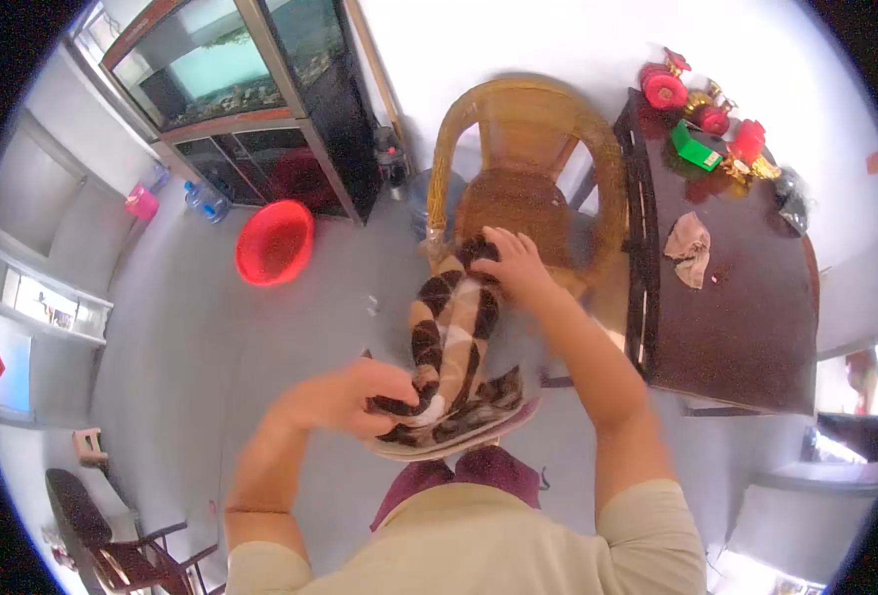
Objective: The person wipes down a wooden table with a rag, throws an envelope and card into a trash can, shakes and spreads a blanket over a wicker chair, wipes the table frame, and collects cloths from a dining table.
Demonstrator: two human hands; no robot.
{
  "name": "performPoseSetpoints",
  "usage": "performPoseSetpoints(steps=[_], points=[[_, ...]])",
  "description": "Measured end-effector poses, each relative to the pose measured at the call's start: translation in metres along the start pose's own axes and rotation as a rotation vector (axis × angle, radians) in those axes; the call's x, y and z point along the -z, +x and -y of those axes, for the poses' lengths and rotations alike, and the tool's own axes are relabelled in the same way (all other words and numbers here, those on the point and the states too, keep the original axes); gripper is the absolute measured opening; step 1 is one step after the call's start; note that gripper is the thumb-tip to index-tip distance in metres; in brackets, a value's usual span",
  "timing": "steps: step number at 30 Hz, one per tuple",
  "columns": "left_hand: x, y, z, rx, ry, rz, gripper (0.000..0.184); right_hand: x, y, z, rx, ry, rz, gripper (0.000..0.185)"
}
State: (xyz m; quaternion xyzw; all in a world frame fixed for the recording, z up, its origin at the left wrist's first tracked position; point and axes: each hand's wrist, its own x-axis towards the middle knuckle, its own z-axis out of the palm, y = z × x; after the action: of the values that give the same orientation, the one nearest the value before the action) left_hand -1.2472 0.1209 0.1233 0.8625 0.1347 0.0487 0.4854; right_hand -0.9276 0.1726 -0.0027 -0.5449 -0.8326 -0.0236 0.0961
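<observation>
A patterned garment [446, 342] in tan, dark brown and white stretches out in front of my body. Its long, narrow part runs away from me toward the chair, and a wider, bunched part lies close to my waist. My left hand [355, 395] pinches the near left side of the cloth. At the far end, my right hand [514, 266] grips a dark patch, with its fingers partly curled over the fabric. Whether the narrow part is a sleeve or a leg, I cannot tell.
A wicker armchair [518, 188] stands just beyond the garment. On the right is a dark table [737, 327] with a crumpled cloth [690, 248], a green box [695, 147] and red and gold ornaments. A red basin [275, 243] sits on the floor before a fish tank [206, 64].
</observation>
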Motion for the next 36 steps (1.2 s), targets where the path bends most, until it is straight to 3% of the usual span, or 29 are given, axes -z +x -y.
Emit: performPoseSetpoints(steps=[2,5,7,9,10,12,15,18,21,22,25,28,30,32,33,36], points=[[0.000,-0.006,-0.003,0.007,-0.065,0.025,0.036,0.004,-0.004,-0.002,0.004,-0.110,0.144,0.038],[-0.008,-0.007,-0.009,-0.140,-0.123,-0.068,0.031,-0.053,-0.016,-0.027,-0.041,-0.087,-0.013,0.034],[-0.003,-0.022,-0.010,0.067,0.060,-0.158,0.030,-0.023,-0.025,-0.037,-0.226,-0.095,0.313,0.030],[0.007,-0.038,-0.008,0.282,0.290,-0.288,0.031,0.010,-0.042,-0.045,-0.248,-0.178,0.345,0.034],[0.014,-0.043,-0.005,0.392,0.427,-0.380,0.032,0.030,-0.046,-0.043,-0.320,-0.099,0.287,0.035],[0.025,-0.055,0.009,0.411,0.518,-0.579,0.033,0.067,-0.053,-0.038,-0.463,0.058,0.169,0.036],[0.041,-0.060,0.021,0.369,0.818,-0.876,0.039,0.096,-0.066,-0.023,-0.252,0.112,-0.468,0.032],[0.051,-0.064,0.034,0.286,1.011,-1.138,0.044,0.135,-0.073,-0.001,-0.099,0.286,-0.695,0.030],[0.051,-0.062,0.059,0.293,1.040,-1.108,0.043,0.135,-0.088,0.024,-0.378,0.856,-0.587,0.034],[0.050,-0.065,0.077,0.287,1.022,-0.986,0.043,0.136,-0.092,0.022,-0.396,0.719,-0.500,0.036],[0.032,-0.056,0.099,0.195,0.953,-0.961,0.044,0.133,-0.096,0.020,-0.417,0.633,-0.621,0.039],[0.033,-0.038,0.071,0.193,0.940,-1.078,0.044,0.153,-0.100,0.019,-0.402,0.432,-0.899,0.045],[0.041,-0.033,0.052,0.101,0.959,-1.188,0.042,0.178,-0.094,0.036,-0.388,1.062,-1.071,0.048],[0.050,-0.022,0.042,0.057,0.899,-1.265,0.041,0.168,-0.100,0.036,-0.421,1.175,-0.958,0.043],[0.056,-0.017,0.039,0.028,0.869,-1.305,0.040,0.138,-0.111,0.019,-0.466,0.963,-0.777,0.036],[0.061,-0.017,0.061,0.046,0.832,-1.196,0.039,0.137,-0.109,0.032,-0.718,0.773,-0.615,0.016]])
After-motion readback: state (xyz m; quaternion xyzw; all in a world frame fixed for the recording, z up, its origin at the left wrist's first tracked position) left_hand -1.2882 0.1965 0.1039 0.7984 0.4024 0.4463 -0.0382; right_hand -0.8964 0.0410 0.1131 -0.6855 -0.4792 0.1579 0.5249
